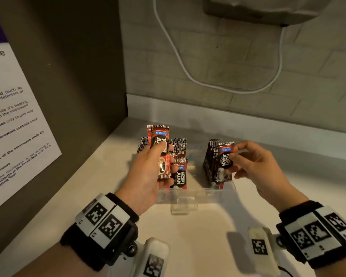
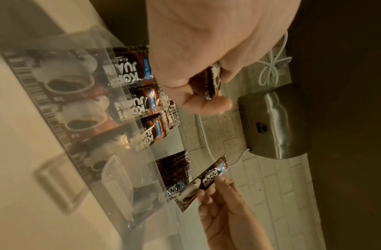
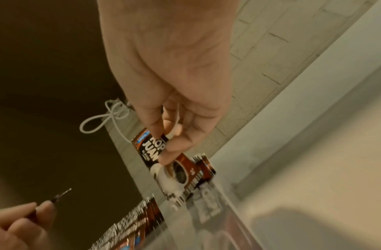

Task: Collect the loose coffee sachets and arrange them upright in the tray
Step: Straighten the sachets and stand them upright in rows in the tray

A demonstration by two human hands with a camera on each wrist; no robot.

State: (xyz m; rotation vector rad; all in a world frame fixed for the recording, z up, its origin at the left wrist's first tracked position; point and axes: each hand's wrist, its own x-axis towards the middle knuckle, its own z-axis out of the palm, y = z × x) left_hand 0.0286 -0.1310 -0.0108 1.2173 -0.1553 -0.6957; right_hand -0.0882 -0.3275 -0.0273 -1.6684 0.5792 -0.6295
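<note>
A coffee sachet (image 1: 225,156) stands upright, long axis vertical, pinched in the right hand (image 1: 256,162) just above the right-side row in the clear tray (image 1: 190,193), while the left hand (image 1: 148,170) grips several more sachets (image 1: 160,150) over the tray's left rows.

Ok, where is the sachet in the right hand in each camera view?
Head: sachet right of centre, above the tray.
Left wrist: low centre, pinched by the right hand.
Right wrist: centre, below the fingers.
Shared landmark: white cable on the tiled wall.
</note>
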